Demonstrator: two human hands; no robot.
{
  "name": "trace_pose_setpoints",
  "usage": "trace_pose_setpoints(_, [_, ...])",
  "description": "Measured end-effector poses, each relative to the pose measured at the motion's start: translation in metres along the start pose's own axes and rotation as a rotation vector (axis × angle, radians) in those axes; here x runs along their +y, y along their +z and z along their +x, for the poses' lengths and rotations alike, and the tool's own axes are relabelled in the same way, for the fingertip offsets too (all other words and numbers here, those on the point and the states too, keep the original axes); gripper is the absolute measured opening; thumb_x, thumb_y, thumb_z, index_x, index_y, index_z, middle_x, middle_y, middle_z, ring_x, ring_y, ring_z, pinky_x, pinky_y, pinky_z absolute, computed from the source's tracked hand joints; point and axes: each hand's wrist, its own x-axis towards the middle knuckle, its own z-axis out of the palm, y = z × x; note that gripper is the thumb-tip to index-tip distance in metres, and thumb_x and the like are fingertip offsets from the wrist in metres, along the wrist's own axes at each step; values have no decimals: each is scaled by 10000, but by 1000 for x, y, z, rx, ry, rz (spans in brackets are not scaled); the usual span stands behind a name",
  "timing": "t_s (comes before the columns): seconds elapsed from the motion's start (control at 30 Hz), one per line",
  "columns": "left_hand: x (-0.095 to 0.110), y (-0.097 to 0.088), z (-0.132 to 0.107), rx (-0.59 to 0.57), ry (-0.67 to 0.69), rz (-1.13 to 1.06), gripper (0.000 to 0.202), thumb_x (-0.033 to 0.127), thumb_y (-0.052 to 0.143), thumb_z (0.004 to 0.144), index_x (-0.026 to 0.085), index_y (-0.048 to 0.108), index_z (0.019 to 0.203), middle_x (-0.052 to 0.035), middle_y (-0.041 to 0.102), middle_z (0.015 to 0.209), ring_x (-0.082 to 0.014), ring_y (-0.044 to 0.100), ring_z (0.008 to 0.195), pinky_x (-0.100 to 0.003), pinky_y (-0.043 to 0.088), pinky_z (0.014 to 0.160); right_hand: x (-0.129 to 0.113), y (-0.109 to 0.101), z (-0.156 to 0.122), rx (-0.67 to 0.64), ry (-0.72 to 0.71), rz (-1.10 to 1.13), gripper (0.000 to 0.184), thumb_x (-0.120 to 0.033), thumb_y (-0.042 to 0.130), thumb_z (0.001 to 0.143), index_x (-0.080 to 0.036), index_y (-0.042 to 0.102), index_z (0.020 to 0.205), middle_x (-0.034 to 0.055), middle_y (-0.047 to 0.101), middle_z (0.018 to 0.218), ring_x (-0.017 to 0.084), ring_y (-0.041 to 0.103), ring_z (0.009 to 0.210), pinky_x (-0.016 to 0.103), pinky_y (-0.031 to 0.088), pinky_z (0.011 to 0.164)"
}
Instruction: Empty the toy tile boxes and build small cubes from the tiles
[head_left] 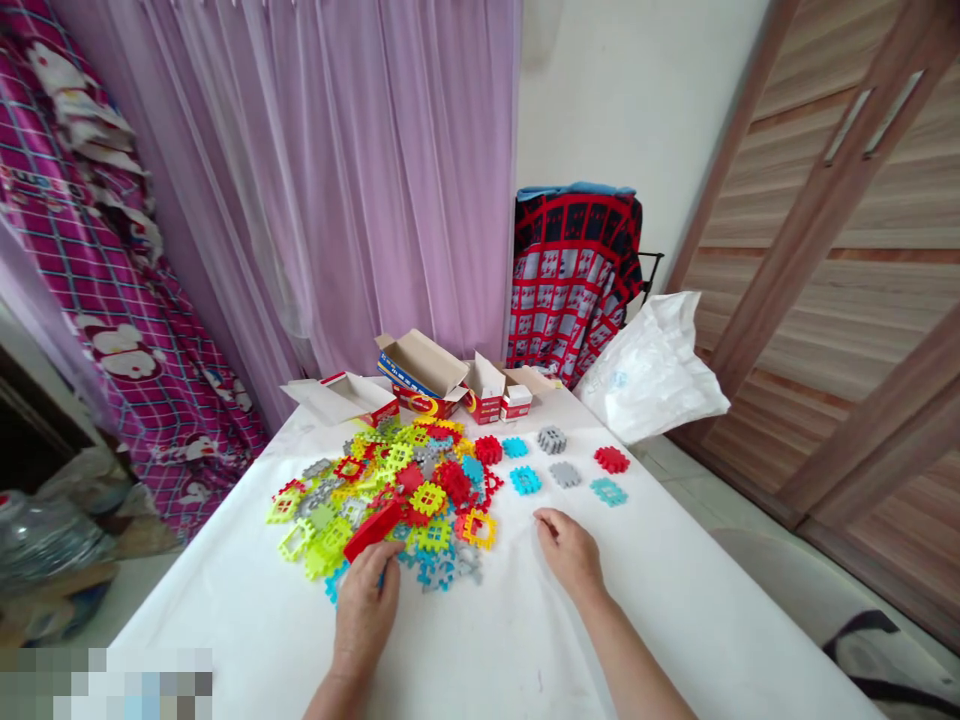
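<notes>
A heap of coloured plastic waffle blocks (390,490), green, yellow, red, grey and blue, lies on a white table (487,640). My left hand (367,600) rests palm down at the near edge of the heap, fingers curled over a blue piece beside a long red piece (373,530). My right hand (568,548) lies on the cloth to the right of the heap, fingers loosely curled, with nothing seen in it. Several separate blocks are laid out beyond it: blue (525,480), grey (564,474), teal (607,491), red (612,459).
Opened cardboard boxes (420,385) stand at the far table edge. A white plastic bag (649,370) lies at the far right corner. Behind are a chair with a red patterned cloth (574,275), purple curtains (337,180) and wooden doors (840,260).
</notes>
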Motion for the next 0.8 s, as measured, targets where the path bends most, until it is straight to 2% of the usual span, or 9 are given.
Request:
trace_pose_setpoints(0.37, [5,1,-3,0,-28,1,207,251,483,879,236,689,873,-46,735,830,-187,695,786,-309,562,706,8,3,0,-7,-13,7,344,-372,397,810,-261,707,912,44,745,911,217,685,826,323,512,764])
trace_pose_setpoints(0.63, [1,-14,-7,84,-91,14,199,273,502,872,235,686,938,-58,730,878,-199,687,828,-335,556,754,9,1,0,-12,-7,21,347,-401,400,797,-278,709,899,40,746,909,220,685,807,326,517,747])
trace_pose_setpoints(0.8, [-3,-19,-10,101,-130,6,206,284,499,864,238,696,904,-46,732,845,-195,688,806,-327,553,747,7,1,-1,-23,8,31,357,-411,407,789,-259,706,912,52,738,895,220,680,794,322,517,737])
